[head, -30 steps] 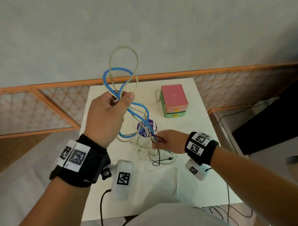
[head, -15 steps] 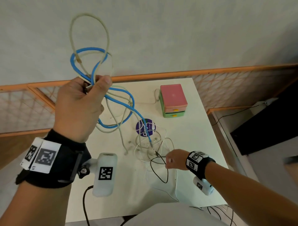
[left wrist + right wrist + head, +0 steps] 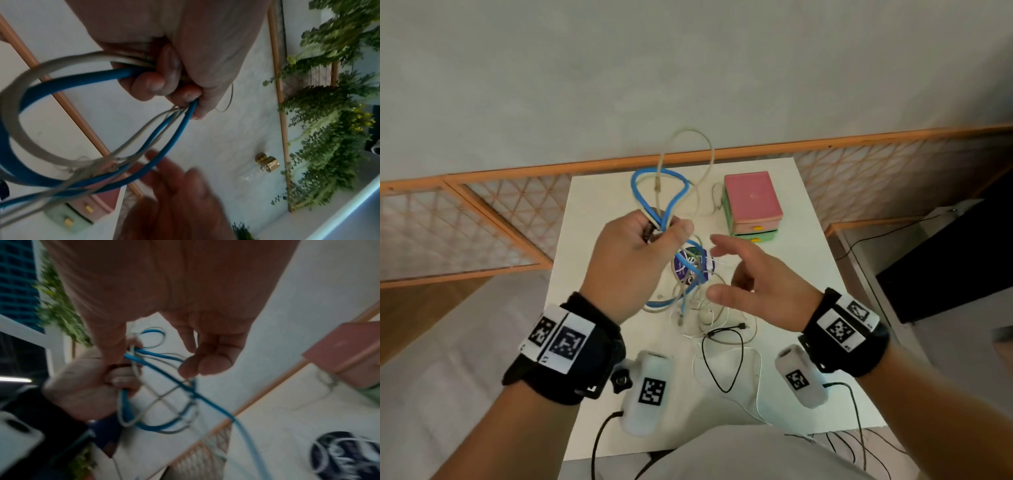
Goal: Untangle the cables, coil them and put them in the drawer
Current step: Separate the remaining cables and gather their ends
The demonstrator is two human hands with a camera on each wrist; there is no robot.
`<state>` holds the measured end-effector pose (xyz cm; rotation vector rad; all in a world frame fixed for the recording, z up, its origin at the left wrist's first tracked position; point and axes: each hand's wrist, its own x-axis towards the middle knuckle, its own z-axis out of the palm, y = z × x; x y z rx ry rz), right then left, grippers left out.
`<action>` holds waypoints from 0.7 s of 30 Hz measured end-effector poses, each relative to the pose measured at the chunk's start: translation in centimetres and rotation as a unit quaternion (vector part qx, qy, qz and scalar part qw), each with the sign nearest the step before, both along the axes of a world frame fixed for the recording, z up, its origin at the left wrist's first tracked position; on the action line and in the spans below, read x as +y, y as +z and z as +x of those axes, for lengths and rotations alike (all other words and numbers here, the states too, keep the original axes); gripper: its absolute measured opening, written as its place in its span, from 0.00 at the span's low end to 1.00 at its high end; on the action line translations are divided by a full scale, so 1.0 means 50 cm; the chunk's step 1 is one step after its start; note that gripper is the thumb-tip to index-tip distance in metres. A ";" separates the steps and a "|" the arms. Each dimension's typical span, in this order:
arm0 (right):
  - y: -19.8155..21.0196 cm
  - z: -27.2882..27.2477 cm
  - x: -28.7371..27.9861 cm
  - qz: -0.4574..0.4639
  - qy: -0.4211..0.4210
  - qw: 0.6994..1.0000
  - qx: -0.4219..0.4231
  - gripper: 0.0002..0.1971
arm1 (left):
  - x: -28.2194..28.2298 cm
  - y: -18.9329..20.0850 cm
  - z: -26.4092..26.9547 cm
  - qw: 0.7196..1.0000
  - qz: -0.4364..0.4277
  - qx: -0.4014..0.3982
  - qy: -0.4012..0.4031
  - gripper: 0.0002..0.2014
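My left hand (image 3: 640,246) is raised over the white table (image 3: 808,274) and grips a bundle of a blue cable (image 3: 643,202) and a beige cable (image 3: 695,137); their loops stand up above the fist (image 3: 164,78). Both cables hang down from the fist (image 3: 98,386) to the tangle on the table, where thin white and black cables (image 3: 722,359) lie. My right hand (image 3: 750,284) hovers just right of the hanging strands, fingers spread, holding nothing. The pink and green drawer box (image 3: 751,205) stands at the back right, its drawers closed.
A round purple disc (image 3: 683,267) lies under the hanging cables. An orange lattice railing (image 3: 482,219) runs behind and left of the table. A dark cabinet (image 3: 945,260) stands to the right. Black wires trail over the table's near edge.
My left hand has come down and toward the centre with the blue and beige bundle. My right hand has let go of the thin cables, risen from the table and opened beside the hanging strands.
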<state>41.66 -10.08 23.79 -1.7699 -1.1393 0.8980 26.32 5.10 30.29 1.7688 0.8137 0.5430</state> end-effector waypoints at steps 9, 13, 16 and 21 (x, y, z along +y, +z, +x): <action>0.006 0.013 -0.011 -0.056 0.005 0.992 -0.109 0.08 | -0.042 0.002 0.038 0.988 -0.053 -0.035 -0.141 0.16; 0.064 0.113 -0.074 -0.050 -0.070 0.994 -0.069 0.11 | -0.016 -0.002 0.024 0.994 -0.042 -0.052 -0.090 0.20; 0.117 0.176 -0.129 -0.007 -0.065 0.997 0.035 0.11 | -0.026 -0.003 0.025 0.989 -0.066 -0.108 -0.081 0.14; 0.108 0.267 -0.202 -0.001 -0.141 0.988 -0.056 0.12 | -0.022 0.002 0.025 0.984 -0.040 -0.166 -0.055 0.11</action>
